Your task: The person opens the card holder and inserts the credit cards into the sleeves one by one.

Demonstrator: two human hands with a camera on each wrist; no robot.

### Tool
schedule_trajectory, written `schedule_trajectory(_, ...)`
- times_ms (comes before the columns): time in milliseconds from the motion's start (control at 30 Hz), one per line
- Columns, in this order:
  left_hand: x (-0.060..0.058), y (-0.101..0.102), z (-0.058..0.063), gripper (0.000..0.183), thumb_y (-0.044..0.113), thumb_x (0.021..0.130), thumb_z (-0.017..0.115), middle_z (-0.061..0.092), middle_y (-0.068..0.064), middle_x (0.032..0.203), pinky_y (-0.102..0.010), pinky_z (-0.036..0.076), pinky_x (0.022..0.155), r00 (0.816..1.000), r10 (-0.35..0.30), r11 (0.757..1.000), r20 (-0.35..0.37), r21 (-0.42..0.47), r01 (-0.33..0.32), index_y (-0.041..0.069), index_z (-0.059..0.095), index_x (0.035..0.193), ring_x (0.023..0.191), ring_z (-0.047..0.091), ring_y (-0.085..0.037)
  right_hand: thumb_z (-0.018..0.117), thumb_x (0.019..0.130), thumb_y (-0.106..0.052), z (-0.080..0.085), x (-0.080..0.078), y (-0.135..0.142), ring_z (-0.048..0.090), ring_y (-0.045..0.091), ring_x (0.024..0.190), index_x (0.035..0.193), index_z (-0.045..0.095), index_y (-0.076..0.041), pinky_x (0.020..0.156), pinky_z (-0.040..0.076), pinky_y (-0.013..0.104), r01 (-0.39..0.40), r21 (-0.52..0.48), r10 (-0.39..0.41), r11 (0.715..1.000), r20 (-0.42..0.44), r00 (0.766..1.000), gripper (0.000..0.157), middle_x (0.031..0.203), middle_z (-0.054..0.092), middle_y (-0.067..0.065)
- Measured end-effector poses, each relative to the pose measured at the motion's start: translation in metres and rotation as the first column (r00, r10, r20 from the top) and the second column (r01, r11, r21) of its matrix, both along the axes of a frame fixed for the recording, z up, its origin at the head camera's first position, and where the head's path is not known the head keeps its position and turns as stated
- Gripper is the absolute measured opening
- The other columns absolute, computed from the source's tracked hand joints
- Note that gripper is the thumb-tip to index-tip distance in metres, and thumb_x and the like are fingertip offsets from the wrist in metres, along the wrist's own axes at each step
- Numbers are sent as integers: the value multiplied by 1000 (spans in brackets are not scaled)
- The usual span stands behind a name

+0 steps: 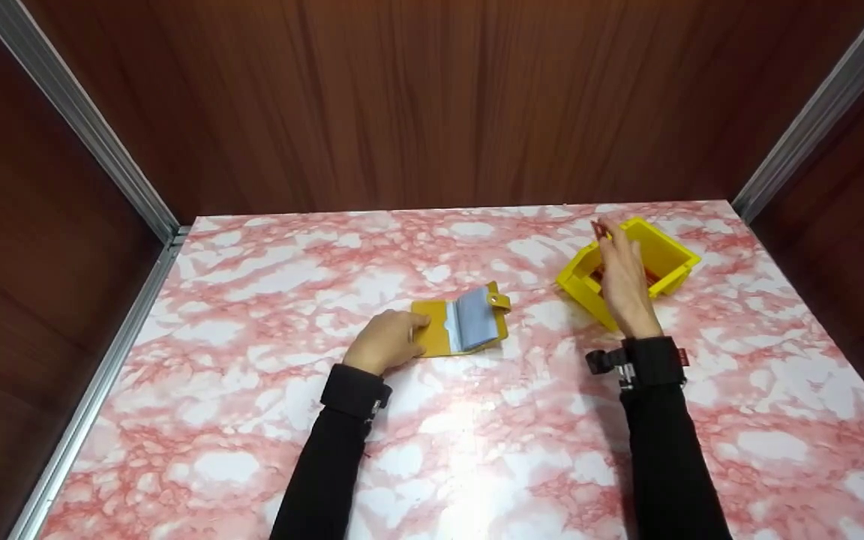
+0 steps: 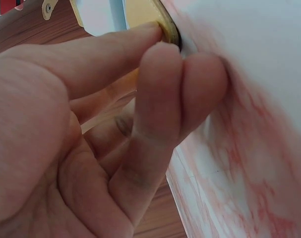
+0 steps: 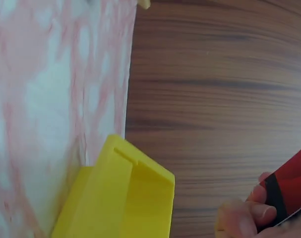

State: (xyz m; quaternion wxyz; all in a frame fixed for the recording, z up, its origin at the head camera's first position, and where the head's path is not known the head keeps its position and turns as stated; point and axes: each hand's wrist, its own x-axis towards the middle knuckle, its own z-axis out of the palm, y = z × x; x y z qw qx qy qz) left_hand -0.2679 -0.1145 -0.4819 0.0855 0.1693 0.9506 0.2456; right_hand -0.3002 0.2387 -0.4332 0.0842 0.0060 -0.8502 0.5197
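Observation:
My left hand [image 1: 385, 341] pinches the left edge of a yellow card holder [image 1: 434, 343], which lies unfolded on the table. Clear plastic sleeves [image 1: 477, 319] stand up from its middle, and a snap strap [image 1: 499, 301] sticks out on the right. In the left wrist view, thumb and fingers meet at a rounded corner of the holder [image 2: 149, 15]. Over a yellow bin [image 1: 589, 300] is my right hand [image 1: 625, 276], holding a red card with a black stripe [image 3: 290, 187] between thumb and fingers. More red items [image 1: 651, 276] lie inside the bin, partly hidden by that hand.
A red-and-white marbled table [image 1: 252, 420] carries everything. Brown wood-grain panels [image 1: 432, 105] rise behind it and on both sides, with metal rails [image 1: 102, 142] at the corners. The bin sits at the back right, turned at an angle.

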Motion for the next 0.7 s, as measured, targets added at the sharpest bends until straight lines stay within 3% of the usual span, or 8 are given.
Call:
schedule_trajectory(167,0,0,0,50,9,91,76,65,-16,141,-46,47,113,1000,-5,1000,0,10,5,10,66,140,132,60,-34,35,113,-38,-1,-1,-2,42,27,125,164,26,-14,92,40,26,7,-139,-5,990,17,1000,58,153,36,20)
schedule_trajectory(333,1,0,0,49,9,92,75,66,-16,140,-46,47,113,1000,-10,1000,1,10,10,10,66,140,131,61,-35,31,113,-34,-4,-2,-6,47,16,90,142,33,-3,73,42,22,45,-215,-42,976,20,999,43,115,44,8)
schedule_trajectory(433,0,0,0,47,9,92,76,67,-17,138,-47,48,111,1000,-9,1000,-1,8,9,10,67,139,128,62,-36,30,113,-35,-7,-5,-7,44,13,80,129,34,-7,65,41,21,73,-220,-68,973,27,997,33,103,39,3)
schedule_trajectory(700,2,0,0,47,9,92,76,67,-17,137,-47,49,111,1000,-20,1000,-17,15,20,8,67,138,127,63,-35,30,113,-36,-12,-7,-13,48,13,75,118,39,-10,61,44,22,98,-222,-90,970,46,995,28,97,43,6)
